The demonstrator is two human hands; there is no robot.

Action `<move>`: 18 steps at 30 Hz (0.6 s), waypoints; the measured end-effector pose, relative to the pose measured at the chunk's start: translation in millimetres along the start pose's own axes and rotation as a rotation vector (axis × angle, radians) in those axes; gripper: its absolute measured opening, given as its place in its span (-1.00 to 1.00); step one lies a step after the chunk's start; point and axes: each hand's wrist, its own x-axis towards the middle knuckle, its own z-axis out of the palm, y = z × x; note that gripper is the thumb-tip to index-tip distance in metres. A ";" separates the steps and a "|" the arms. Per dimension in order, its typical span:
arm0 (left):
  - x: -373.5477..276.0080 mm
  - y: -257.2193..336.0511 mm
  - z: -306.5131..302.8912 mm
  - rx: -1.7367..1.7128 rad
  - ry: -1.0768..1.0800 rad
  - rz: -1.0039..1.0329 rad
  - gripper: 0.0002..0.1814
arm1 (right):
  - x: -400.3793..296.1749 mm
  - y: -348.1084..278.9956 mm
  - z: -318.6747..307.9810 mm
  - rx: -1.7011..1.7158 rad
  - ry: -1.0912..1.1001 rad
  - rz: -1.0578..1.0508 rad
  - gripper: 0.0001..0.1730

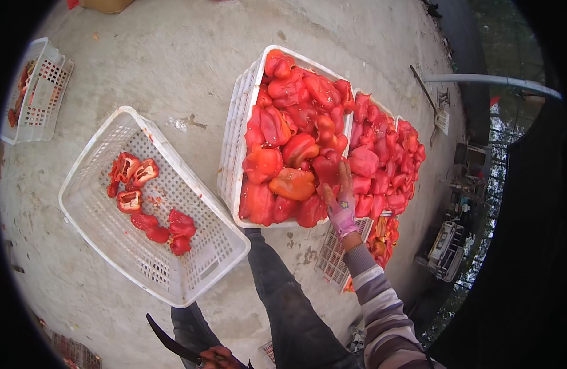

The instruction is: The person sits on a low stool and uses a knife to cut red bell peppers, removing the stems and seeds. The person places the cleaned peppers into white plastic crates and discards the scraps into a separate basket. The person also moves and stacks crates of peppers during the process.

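Note:
My right hand [342, 203], in a pink patterned glove with bare fingertips, rests with its fingers apart on red bell peppers [302, 147] heaped in a white plastic crate. An orange-red pepper [292, 183] lies left of the hand. At the bottom edge, my left hand [221, 357], partly cut off, grips a knife with a dark curved blade [170, 339]. In front of my legs to the left, a tilted white crate [209, 281] holds several cut red pepper pieces [143, 171], some with pale insides showing, and scattered bits.
More crates of red peppers [385, 157] adjoin the full one on the right; another crate [332, 258] sits below them. At far left is a crate [46, 99] with pepper pieces. A long-handled shovel [441, 119] and a metal cart [445, 251] are at the right.

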 end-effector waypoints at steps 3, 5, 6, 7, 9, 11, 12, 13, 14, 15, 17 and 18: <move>4.1 -0.4 -0.4 0.075 -0.012 -0.034 -0.94 | -5.1 8.0 13.6 -0.211 -0.058 -0.009 -0.33; 5.6 -0.6 0.1 -0.025 -0.025 -0.079 -0.89 | -4.7 10.1 19.8 -0.269 -0.034 -0.021 -0.39; 5.2 -0.3 0.0 -0.080 -0.030 -0.092 -0.86 | -2.6 8.8 23.0 -0.251 -0.037 -0.024 -0.40; 4.8 0.2 -0.3 -0.137 -0.035 -0.102 -0.83 | -1.2 7.4 26.6 -0.233 -0.042 -0.029 -0.41; 5.6 -0.3 -2.9 -0.086 -0.047 -0.076 -0.77 | 1.9 17.7 21.2 -0.268 -0.103 -0.048 -0.45; 7.6 1.8 -6.4 0.147 -0.026 0.011 -0.71 | 4.4 3.2 6.8 -0.216 -0.071 -0.050 -0.47; 4.7 4.7 -0.8 0.144 0.046 0.012 -0.68 | 5.4 -14.5 5.0 -0.324 -0.066 -0.165 -0.49; 2.3 8.8 1.4 0.136 0.112 0.004 -0.66 | 4.1 -38.5 6.4 -0.439 -0.050 -0.281 -0.51; 0.8 11.9 -6.1 0.042 0.062 -0.006 -0.65 | -2.4 -65.9 16.8 -0.343 -0.076 -0.339 -0.53; 2.5 13.4 -16.9 -0.056 0.007 -0.019 -0.64 | -10.5 -92.3 30.8 -0.253 -0.104 -0.396 -0.54; 5.0 17.6 -41.0 -0.084 -0.017 -0.010 -0.62 | -28.8 -148.8 75.7 -0.080 -0.273 -0.435 -0.55; 3.7 18.6 -55.6 -0.013 0.017 0.009 -0.62 | -41.0 -167.5 105.4 -0.037 -0.385 -0.451 -0.54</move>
